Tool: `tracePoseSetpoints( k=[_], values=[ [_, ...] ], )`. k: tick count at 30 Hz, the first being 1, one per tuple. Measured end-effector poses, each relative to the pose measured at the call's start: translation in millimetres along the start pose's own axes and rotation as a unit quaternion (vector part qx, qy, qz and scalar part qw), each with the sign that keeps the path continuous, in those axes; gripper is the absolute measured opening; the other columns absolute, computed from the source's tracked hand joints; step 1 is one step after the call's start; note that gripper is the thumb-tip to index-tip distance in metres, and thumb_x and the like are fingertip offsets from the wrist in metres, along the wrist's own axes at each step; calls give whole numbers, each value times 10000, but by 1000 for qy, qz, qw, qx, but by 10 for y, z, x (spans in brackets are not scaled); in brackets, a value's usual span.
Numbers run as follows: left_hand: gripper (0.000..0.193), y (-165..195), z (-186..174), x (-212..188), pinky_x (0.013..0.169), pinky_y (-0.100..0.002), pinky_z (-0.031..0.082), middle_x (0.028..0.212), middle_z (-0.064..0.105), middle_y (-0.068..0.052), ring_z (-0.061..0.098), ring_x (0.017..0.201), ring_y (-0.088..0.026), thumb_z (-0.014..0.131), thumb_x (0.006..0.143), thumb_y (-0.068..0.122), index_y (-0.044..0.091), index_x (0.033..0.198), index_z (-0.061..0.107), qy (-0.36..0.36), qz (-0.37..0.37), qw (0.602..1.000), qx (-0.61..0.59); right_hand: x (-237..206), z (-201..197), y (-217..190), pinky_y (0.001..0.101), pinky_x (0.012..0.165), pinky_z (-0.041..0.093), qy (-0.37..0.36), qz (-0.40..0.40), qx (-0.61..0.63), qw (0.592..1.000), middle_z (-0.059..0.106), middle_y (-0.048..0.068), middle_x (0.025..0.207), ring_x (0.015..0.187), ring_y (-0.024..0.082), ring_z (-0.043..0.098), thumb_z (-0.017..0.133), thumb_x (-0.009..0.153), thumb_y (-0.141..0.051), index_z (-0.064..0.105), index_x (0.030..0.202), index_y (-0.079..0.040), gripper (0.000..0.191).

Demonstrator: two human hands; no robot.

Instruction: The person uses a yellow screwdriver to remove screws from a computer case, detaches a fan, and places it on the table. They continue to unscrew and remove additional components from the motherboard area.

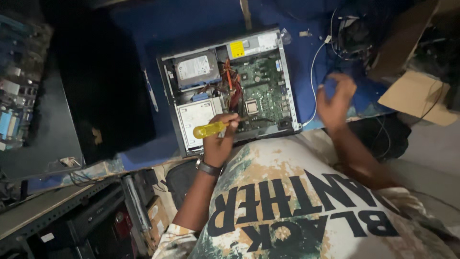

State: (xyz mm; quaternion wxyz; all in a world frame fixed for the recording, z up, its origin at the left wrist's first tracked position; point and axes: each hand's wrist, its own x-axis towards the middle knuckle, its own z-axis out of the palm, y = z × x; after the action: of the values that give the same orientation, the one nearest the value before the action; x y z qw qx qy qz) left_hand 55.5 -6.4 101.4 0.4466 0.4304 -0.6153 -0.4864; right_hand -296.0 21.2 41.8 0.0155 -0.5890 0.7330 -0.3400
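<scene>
An open desktop computer case (168, 81) lies flat on a blue table top (201, 21). Inside it are a silver hard drive (195, 68), a green motherboard (263, 91) with a square processor socket (252, 106), and red cables (233, 93). My left hand (219, 139), with a watch on its wrist, grips a screwdriver with a yellow handle (207, 129) over the case's near edge; its shaft points toward the motherboard. My right hand (335, 100) hovers blurred to the right of the case, fingers bent. I cannot tell whether it holds anything.
A white cable (312, 76) runs along the case's right side toward a tangle of wires (352, 33). Cardboard pieces (414, 93) lie at the right. A large black panel (103, 81) sits left of the case, with circuit boards (14, 103) at the far left.
</scene>
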Motion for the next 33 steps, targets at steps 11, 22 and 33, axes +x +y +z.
tracePoseSetpoints(
  k=[11, 22, 33],
  values=[
    [144, -6, -42, -234, 928, -341, 546, 1081, 715, -122, 696, 1012, -226, 653, 1035, 69, 7, 1165, 667, 46, 55, 997, -18, -246, 374, -673, 577, 1194, 206, -373, -193, -45, 906, 719, 89, 977, 1090, 268, 651, 735, 746, -154, 760, 1024, -116, 281],
    [136, 16, -153, -607, 950, -326, 552, 1097, 705, -127, 697, 1029, -203, 649, 1040, 50, -4, 1165, 661, 100, 35, 994, -42, -144, 978, -684, 456, 1055, 424, -461, -272, -300, 789, 765, 94, 911, 899, 256, 733, 685, 752, -119, 770, 812, -165, 113],
    [144, -24, -187, -660, 974, -319, 541, 1133, 692, -116, 704, 1064, -197, 638, 1046, 49, -8, 1177, 652, 134, 22, 989, -53, -50, 948, -706, 400, 867, 536, -503, -272, -294, 766, 763, 123, 914, 920, 323, 705, 746, 666, -172, 794, 798, -130, 147]
  ],
)
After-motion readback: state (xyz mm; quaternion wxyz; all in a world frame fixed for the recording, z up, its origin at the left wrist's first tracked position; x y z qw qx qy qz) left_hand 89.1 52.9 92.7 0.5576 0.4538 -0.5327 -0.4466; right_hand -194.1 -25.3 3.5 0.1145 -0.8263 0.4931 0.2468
